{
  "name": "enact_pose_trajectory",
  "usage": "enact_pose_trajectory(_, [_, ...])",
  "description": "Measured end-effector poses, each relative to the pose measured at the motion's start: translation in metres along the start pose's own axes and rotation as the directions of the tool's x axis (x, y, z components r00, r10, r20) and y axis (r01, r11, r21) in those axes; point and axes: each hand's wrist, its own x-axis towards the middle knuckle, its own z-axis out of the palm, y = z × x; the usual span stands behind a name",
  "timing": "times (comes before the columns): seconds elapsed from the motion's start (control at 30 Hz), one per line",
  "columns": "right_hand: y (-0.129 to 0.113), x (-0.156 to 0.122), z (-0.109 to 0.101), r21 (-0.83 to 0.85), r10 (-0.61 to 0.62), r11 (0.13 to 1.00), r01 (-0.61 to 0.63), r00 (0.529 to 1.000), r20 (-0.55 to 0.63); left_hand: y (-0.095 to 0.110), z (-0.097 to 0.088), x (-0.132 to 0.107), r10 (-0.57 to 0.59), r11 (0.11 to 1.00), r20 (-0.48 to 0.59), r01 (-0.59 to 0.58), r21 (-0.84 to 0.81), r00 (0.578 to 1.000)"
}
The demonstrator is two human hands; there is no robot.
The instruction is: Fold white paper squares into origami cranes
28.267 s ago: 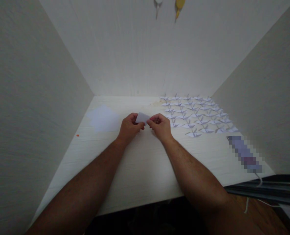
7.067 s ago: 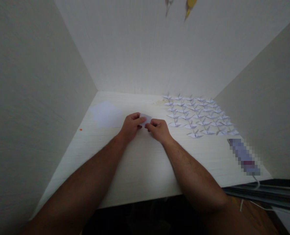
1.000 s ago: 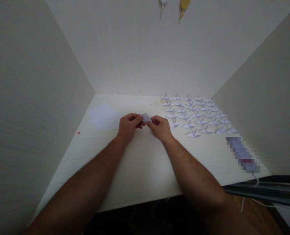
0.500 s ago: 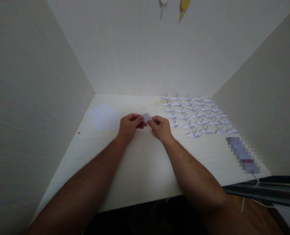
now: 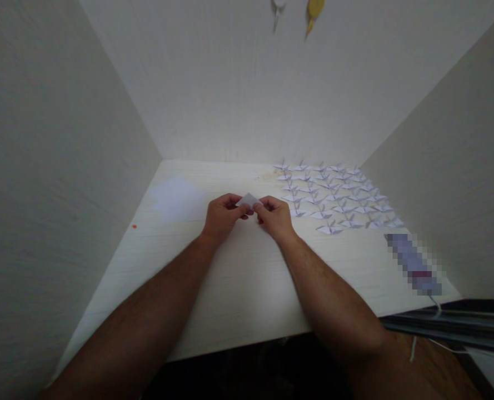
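A small folded piece of white paper point(image 5: 249, 200) is held between both hands above the middle of the white table point(image 5: 247, 289). My left hand point(image 5: 222, 215) pinches its left side with fingers curled. My right hand point(image 5: 275, 216) pinches its right side, fingers closed too. Most of the paper is hidden by my fingertips.
Several rows of small folded white paper cranes point(image 5: 334, 197) cover the table's far right. A stack of flat white sheets point(image 5: 175, 199) lies at the far left, with a small orange speck point(image 5: 134, 226) near it. A blurred-out object point(image 5: 413, 262) lies at the right edge. Walls close in three sides.
The folded paper has tipped flatter between my fingertips and my hands have drawn slightly closer together. It is smaller than the larger fold held many seconds ago.
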Motion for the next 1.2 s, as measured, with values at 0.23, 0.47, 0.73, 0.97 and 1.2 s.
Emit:
enact_pose_trajectory(0.23, [0.0031, 0.0022, 0.0008, 0.006, 0.014, 1.0, -0.014, 1.0, 0.012, -0.0012, 0.0003, -0.0003, -0.012, 1.0, -0.005, 0.012, -0.01, 1.0])
enact_pose_trajectory(0.47, [0.0036, 0.0009, -0.0001, -0.062, 0.011, 0.998, -0.011, 1.0, 0.004, -0.0028, 0.0003, 0.0001, -0.034, 0.998, 0.001, 0.034, -0.059, 0.999])
enact_pose_trajectory(0.73, [0.0021, 0.0002, -0.0005, -0.1, -0.008, 0.995, 0.008, 1.0, 0.002, 0.0, 0.0013, 0.0, -0.044, 0.998, -0.011, 0.044, -0.038, 0.999])
enact_pose_trajectory(0.97, [-0.0006, -0.001, -0.0002, -0.097, -0.011, 0.995, 0.012, 1.0, 0.009, 0.0001, 0.0032, 0.0003, -0.01, 0.999, -0.038, 0.009, -0.035, 0.999])
enact_pose_trajectory(1.2, [0.0036, 0.0, 0.0004, -0.132, -0.023, 0.991, 0.024, 1.0, 0.007, 0.0025, 0.003, 0.0007, 0.003, 1.0, -0.084, -0.003, -0.005, 0.996])
